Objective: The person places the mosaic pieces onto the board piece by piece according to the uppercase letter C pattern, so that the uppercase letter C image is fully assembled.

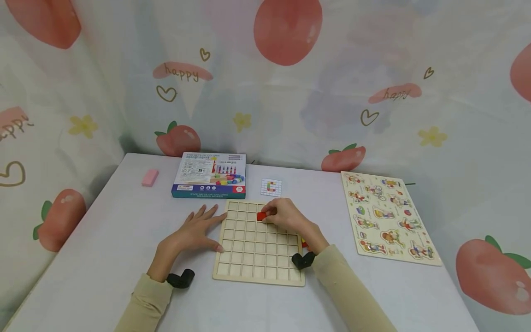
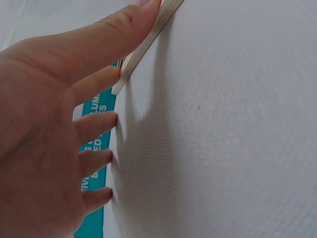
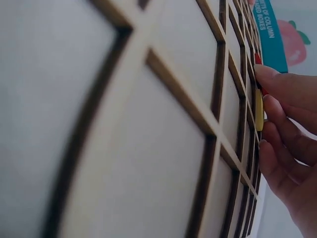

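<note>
Near far edge of wooden grid board (image 1: 259, 248), right hand (image 1: 286, 215) pinches red tile (image 1: 260, 216) — likely light, stiff, best held edgewise; left hand (image 1: 194, 234) spread.

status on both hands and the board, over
Left hand touching board at left edge. Right hand pinching red tile near far edge. Right hand hides part of board.

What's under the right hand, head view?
The right hand overlaps the grid board; a red tile shows at its fingertips, a yellow tile beside them in its wrist view. Anything beneath the palm is hidden.
</note>
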A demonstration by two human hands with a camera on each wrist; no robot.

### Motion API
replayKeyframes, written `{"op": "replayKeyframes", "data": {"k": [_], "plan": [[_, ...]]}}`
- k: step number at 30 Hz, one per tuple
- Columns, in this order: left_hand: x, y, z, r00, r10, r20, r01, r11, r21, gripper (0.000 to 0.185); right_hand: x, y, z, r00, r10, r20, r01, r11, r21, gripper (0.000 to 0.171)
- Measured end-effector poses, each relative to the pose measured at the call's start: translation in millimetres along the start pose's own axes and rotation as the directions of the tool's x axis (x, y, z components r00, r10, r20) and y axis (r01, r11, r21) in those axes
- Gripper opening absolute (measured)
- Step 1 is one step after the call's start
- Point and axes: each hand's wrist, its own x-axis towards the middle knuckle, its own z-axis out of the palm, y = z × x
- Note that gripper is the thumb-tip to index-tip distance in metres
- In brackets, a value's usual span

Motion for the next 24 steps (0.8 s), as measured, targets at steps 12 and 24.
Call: {"op": "replayKeyframes", "data": {"k": [12, 24], "plan": [[0.9, -1.3, -0.2, 1.0, 0.001, 0.009, -0.001, 1.0, -0.004, 0.099, 0.7, -0.5, -2.6, 0.998, -0.039, 0.046, 0.04, 0.999, -0.026, 0.025], [-0.3, 2.1, -0.7, 1.0, -0.001, 0.003, 0.001, 1.0, -0.003, 0.099, -9.5, 4.5, -16.8, 0.999, -0.045, 0.016, 0.045, 0.999, -0.001, 0.018]]}}
